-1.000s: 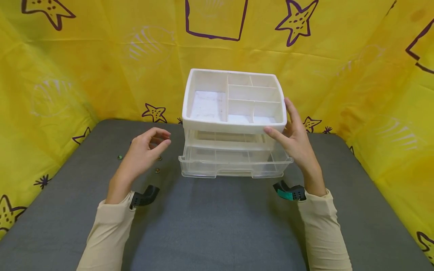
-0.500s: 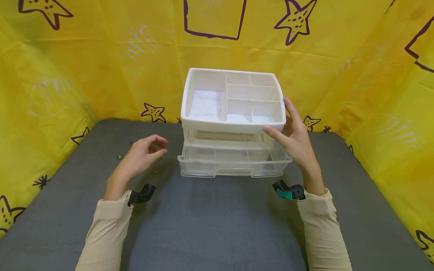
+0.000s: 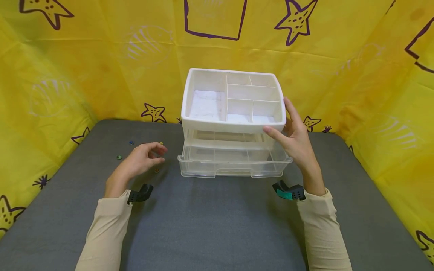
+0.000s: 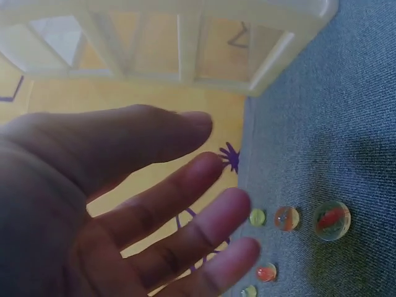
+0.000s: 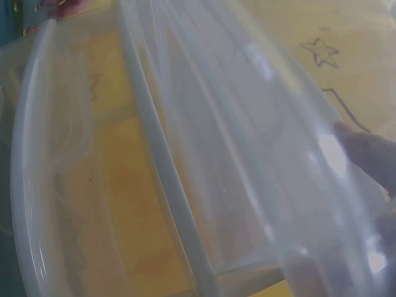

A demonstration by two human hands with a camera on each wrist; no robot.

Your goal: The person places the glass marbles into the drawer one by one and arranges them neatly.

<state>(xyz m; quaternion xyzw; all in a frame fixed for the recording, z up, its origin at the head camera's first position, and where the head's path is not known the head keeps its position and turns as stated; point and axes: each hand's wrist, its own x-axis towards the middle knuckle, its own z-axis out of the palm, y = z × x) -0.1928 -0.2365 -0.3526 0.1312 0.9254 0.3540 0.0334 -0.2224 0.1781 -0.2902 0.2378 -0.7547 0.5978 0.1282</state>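
Observation:
A white desktop drawer organizer [image 3: 234, 127] stands at the back middle, with a divided top tray and a clear lower drawer [image 3: 200, 169] pulled out toward me. My right hand [image 3: 296, 141] grips its right front corner, thumb on the front rim and fingers along the side. To the left, my left hand [image 3: 140, 162] hovers over the table with fingers loosely bent and nothing between them. Glass marbles lie around and beneath it: a blue marble [image 3: 131, 142], a green marble [image 3: 119, 157], a yellow marble [image 3: 161, 143] and a marble with a red core [image 4: 332, 220].
The table [image 3: 217, 226] has a dark grey cloth. Yellow fabric [image 3: 223, 52] with starfish drawings hangs behind it and along both sides. Black wrist mounts [image 3: 141, 193] stick out from both sleeves.
My left hand has lowered and shifted slightly left, toward the table, bringing the blue and yellow marbles into view. The right hand keeps its grip on the organizer, which stays in place.

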